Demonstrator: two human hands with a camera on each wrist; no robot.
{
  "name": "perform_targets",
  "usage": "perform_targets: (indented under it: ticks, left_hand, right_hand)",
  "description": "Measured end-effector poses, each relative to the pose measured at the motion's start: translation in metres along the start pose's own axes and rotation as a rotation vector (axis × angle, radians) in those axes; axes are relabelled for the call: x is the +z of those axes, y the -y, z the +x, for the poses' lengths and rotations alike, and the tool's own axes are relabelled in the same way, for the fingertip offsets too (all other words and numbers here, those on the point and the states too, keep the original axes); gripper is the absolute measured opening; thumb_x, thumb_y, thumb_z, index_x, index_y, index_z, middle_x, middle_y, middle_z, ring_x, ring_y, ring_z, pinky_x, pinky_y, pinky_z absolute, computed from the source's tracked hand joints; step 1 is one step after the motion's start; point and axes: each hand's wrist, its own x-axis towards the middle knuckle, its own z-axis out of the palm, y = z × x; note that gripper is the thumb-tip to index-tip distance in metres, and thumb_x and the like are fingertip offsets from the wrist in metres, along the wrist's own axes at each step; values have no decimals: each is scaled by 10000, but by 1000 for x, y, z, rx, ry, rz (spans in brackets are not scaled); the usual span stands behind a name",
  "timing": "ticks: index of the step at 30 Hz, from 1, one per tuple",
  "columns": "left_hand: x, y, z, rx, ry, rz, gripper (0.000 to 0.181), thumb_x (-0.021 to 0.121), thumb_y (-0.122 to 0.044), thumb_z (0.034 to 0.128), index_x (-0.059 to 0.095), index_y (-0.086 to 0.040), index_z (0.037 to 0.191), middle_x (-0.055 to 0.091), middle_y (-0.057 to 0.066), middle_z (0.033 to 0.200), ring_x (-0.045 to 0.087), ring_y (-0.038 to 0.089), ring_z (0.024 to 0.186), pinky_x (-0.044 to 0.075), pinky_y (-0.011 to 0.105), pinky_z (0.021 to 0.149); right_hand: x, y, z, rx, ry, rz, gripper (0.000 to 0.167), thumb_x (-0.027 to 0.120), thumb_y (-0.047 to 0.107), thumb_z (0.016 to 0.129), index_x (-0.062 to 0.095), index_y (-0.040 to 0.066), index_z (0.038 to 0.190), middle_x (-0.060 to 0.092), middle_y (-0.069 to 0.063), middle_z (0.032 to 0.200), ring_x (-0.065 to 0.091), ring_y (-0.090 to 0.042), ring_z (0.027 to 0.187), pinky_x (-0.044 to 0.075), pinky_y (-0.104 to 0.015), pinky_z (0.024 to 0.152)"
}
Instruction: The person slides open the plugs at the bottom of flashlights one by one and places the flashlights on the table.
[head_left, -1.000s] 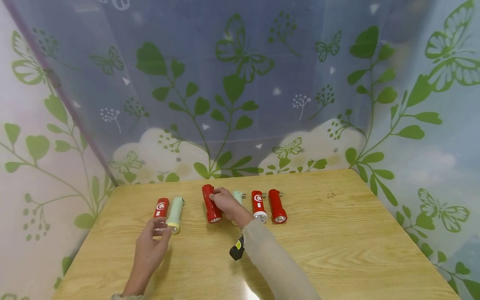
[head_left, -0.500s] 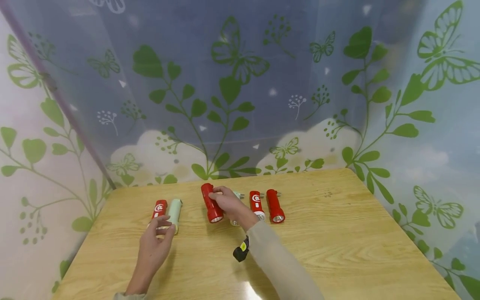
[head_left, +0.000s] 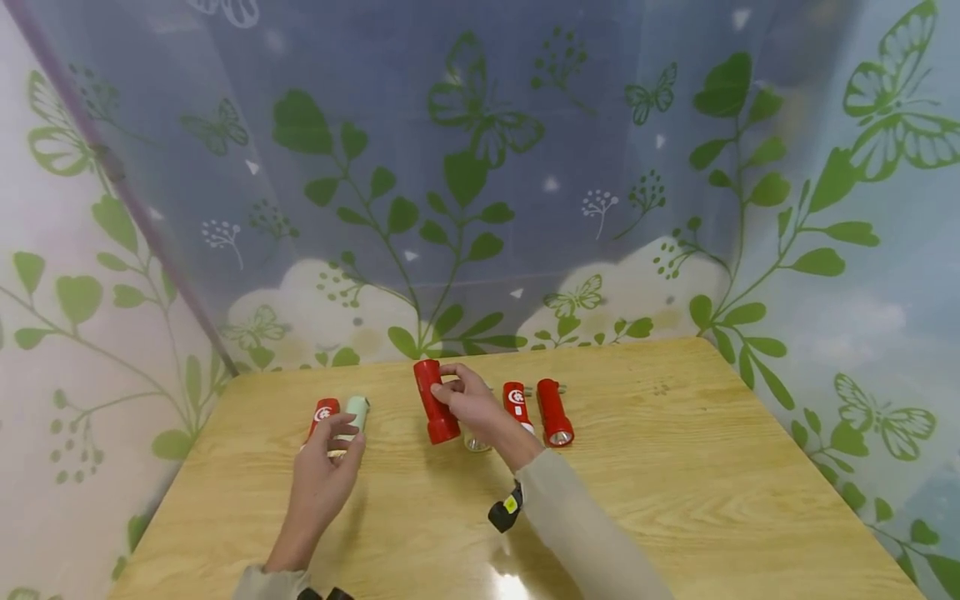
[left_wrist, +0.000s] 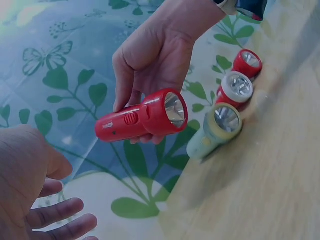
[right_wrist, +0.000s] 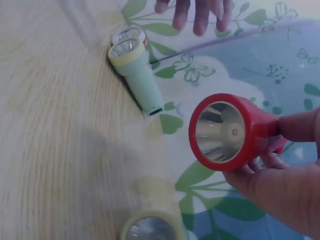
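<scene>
My right hand [head_left: 480,410] grips a red flashlight [head_left: 436,402] between thumb and fingers, held above the table. In the left wrist view that flashlight [left_wrist: 142,116] has its lens toward the table side. My left hand [head_left: 324,475], fingers loosely bent and holding nothing, hovers in front of a green flashlight [head_left: 357,414] and a red one with a white emblem [head_left: 326,410], partly hiding both. In the right wrist view the green flashlight [right_wrist: 140,80] lies on the table, with the left fingertips [right_wrist: 200,15] above and beside it.
Right of the held flashlight lie another green flashlight [left_wrist: 212,131], mostly hidden by my right hand in the head view, a red-and-white one [head_left: 516,402] and a red one [head_left: 553,412]. The wooden table [head_left: 675,483] meets a patterned curtain [head_left: 480,208] at the back.
The right hand has moved slightly right with the red flashlight, whose lens no longer shows in the head view. My left hand has shifted slightly right and up, covering more of the green flashlight.
</scene>
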Motion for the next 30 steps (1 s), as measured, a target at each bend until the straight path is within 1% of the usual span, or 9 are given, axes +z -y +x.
perform_targets:
  ticks: [4,7,9,12,16,21,25,27,30]
  left_hand:
    - [5,-8,4,21,-5,-11,294,647,-135,981,604,-87,1268,714,115,1148,667,187,961,516,182,737]
    - [8,-16,6,49,11,-25,301,638,-149,989,595,-85,1280,701,118,1160,661,197,977,514,188,753]
    - [10,-21,7,67,27,-39,305,629,-157,996,593,-81,1289,695,122,1166,662,212,989,517,197,764]
    - [14,-28,8,76,42,-45,312,634,-179,999,594,-109,1300,692,92,1179,666,216,1012,522,222,793]
    - [19,-39,9,102,43,-72,330,650,-172,991,593,-113,1311,684,83,1207,681,219,1040,547,268,836]
    - [24,-53,9,165,44,-125,349,659,-143,983,587,-88,1319,663,96,1237,682,224,1058,570,283,859]
    - [28,-60,10,225,32,-144,352,664,-139,979,586,-72,1316,659,102,1234,678,225,1057,590,335,859]
    - [29,-63,10,243,27,-142,349,661,-146,981,585,-71,1313,659,100,1232,675,222,1061,596,351,860]
    - [29,-67,9,250,28,-150,341,655,-149,985,587,-66,1308,661,102,1231,674,226,1071,600,355,858]
  right_hand:
    - [-2,5,-10,-58,19,-44,401,529,152,1055,445,72,1439,587,-217,1276,635,-284,1080,582,-436,883]
    - [-3,7,-17,-94,25,-69,402,539,156,1052,455,86,1439,588,-230,1320,644,-292,1108,591,-458,892]
    - [-5,8,-21,-104,21,-73,402,549,162,1049,463,110,1438,590,-218,1335,644,-281,1112,594,-461,889]
    - [-7,8,-27,-121,8,-69,409,565,168,1043,467,133,1438,594,-196,1335,644,-250,1099,600,-454,878]
    - [-8,7,-34,-166,3,-77,422,580,178,1037,466,150,1442,600,-188,1332,649,-226,1085,600,-454,883]
    - [-7,8,-41,-243,-12,-118,440,599,188,1028,470,149,1447,616,-194,1328,652,-259,1122,590,-478,919]
    - [-5,10,-47,-285,-13,-130,453,610,184,1021,473,159,1452,622,-186,1333,647,-288,1158,579,-493,948]
    - [-4,11,-49,-300,-11,-130,452,614,177,1019,477,161,1450,623,-189,1331,648,-285,1151,578,-492,949]
    - [-4,11,-53,-312,-8,-122,451,616,164,1017,480,154,1447,621,-208,1329,652,-267,1128,578,-489,949]
